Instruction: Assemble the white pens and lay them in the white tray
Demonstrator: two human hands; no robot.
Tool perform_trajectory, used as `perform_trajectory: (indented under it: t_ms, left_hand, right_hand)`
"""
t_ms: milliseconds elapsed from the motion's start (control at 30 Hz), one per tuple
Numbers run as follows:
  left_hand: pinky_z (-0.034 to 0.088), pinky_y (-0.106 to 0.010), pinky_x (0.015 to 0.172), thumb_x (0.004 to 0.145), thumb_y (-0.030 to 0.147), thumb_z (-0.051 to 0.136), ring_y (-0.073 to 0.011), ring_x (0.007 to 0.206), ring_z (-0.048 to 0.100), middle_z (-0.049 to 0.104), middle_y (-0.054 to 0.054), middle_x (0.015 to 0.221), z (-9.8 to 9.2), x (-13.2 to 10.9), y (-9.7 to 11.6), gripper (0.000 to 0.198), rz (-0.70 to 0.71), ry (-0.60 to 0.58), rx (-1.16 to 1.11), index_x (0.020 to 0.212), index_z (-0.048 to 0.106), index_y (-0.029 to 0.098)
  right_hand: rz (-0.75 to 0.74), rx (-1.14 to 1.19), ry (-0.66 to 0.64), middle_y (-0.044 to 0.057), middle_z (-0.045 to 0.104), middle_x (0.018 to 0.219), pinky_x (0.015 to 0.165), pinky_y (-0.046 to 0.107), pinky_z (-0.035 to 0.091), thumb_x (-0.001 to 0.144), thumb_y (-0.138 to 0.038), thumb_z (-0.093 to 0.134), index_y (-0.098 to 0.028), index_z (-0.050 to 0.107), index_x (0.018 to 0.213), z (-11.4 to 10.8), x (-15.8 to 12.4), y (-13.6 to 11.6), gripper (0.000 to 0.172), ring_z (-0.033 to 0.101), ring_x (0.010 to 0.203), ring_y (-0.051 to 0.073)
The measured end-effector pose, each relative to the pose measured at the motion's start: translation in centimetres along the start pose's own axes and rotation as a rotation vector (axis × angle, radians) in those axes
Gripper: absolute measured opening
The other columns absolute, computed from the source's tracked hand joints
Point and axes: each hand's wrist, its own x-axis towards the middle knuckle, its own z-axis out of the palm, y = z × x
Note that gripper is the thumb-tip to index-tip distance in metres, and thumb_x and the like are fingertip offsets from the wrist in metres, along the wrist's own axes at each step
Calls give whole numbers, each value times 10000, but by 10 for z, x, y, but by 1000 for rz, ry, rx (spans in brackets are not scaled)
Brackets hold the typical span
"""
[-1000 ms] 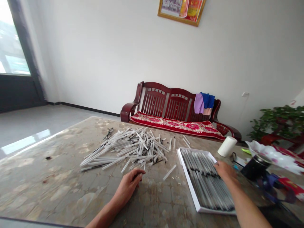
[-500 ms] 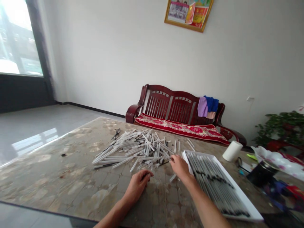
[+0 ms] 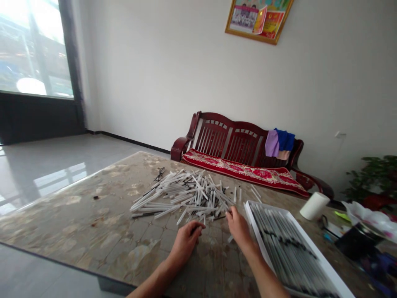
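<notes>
A heap of white pen barrels and black refills (image 3: 182, 196) lies spread on the marble table (image 3: 93, 223). My left hand (image 3: 185, 242) rests on the table just in front of the heap, fingers curled with a thin dark piece at the fingertips. My right hand (image 3: 239, 225) reaches into the heap's near right edge, fingers bent down among the tubes; what they pinch is hidden. A white tray (image 3: 328, 269) packed with rows of assembled pens lies to the right of my right hand.
A pair of glasses (image 3: 159, 174) lies behind the heap. A white roll (image 3: 314, 205), a dark cup (image 3: 350, 244) and a floral bag (image 3: 372, 217) stand at the right. Behind the table are a red wooden bench (image 3: 242, 153) and a plant (image 3: 375, 174).
My right hand has left the tray and moved left to the heap's edge. My left hand has stayed curled in front of the heap. The view has shifted left.
</notes>
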Motion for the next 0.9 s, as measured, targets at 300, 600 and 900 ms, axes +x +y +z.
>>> perform_trajectory:
  t_ms: [300,600,900]
  left_hand:
    - [485,-293,730,809,377,619,-206,775,613,684,-74,897,-6,0,4,234,191,-43,-46,901,727,190]
    - [426,-254,587,891,414,484,-164,597,534,577,8,640,-3,-5,6,276,187,73,153,738,588,210]
    - [472,-303,740,854,371,575,-209,794,620,677,-22,818,-7,-8,11,173,320,66,422,891,704,262]
  right_hand:
    - [-195,688,-170,5,687,728,577,246,480,901,-382,518,-229,643,1099,40,-75,-51,279,640,648,176]
    - [-74,728,-47,22,684,723,540,235,471,903,-481,504,-198,676,942,23,-70,-59,333,606,592,157]
    - [-74,813,119,4,646,656,491,219,481,852,-459,577,-187,651,842,-3,-55,-73,282,591,536,136]
